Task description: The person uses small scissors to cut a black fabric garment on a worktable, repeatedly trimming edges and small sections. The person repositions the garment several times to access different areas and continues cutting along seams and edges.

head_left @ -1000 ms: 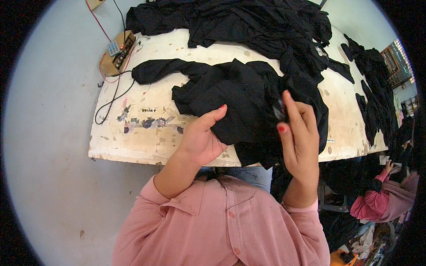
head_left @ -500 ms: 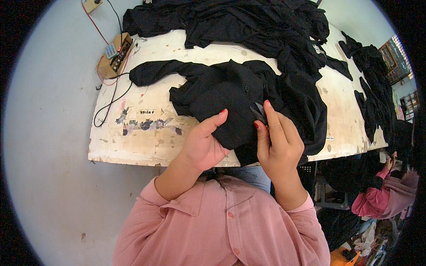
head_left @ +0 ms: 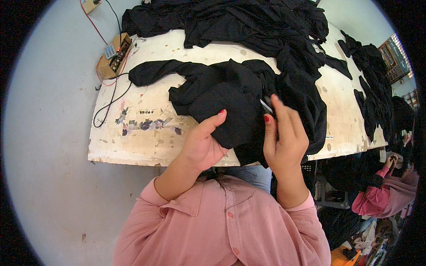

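A black garment (head_left: 222, 97) lies bunched near the front edge of the table, one sleeve-like part stretching to the left. My left hand (head_left: 203, 144) grips its near edge, thumb on top and the other fingers hidden beneath the cloth. Just right of that, my right hand (head_left: 287, 137) holds small thread snips (head_left: 266, 106), only their pointed blades showing past the fingertips. The blades sit over the cloth; whether they touch it I cannot tell. A small round button (head_left: 244, 89) shows on the garment left of the blades.
A heap of black cloth (head_left: 239, 22) covers the table's far side. On the worn cream tabletop (head_left: 151, 150), a wooden box with electronics (head_left: 111, 62) and loose cables stands at the left. More black garments (head_left: 375, 84) lie at right. Another person (head_left: 381, 195) sits at the lower right.
My right hand has moved slightly right with the snips, away from my left hand, and the blades have turned. My left hand stays in place on the garment.
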### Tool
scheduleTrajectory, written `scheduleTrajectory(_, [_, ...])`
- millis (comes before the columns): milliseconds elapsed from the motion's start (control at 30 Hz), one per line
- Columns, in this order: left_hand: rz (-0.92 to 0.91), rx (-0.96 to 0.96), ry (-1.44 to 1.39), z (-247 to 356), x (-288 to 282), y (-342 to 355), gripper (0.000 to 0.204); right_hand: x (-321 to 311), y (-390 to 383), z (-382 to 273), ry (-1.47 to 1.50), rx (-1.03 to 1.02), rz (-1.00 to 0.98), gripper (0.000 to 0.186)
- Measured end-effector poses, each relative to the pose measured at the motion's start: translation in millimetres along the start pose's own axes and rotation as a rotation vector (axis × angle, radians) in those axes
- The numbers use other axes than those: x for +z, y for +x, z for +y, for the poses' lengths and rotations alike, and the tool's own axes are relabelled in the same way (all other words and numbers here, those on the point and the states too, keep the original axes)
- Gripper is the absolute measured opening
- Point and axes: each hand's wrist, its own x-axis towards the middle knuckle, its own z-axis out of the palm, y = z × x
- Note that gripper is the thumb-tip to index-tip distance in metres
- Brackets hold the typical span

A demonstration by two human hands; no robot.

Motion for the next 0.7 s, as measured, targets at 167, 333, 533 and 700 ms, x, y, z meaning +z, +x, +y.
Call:
scheduleTrajectory(167, [0.01, 0.018, 0.043, -1, 0, 0, 0.04, -2, 6, 1, 0.216, 0.164, -0.143, 0.026])
scheduleTrajectory(333, [0.028, 0.025, 0.063, -1, -2, -2, 0.041, 8, 17, 22, 0.261, 0.22, -0.072, 0.014])
scheduleTrajectory(533, [0.047, 0.004, 0.027, 3, -4, -1, 0.043, -33, 34, 41, 1.463, -0.048, -0.813, 0.043])
scheduleTrajectory(700, [0.008, 0.021, 0.025, 3, -2, 2, 0.044, -34, 10, 26, 0.383, 0.116, -0.425, 0.047])
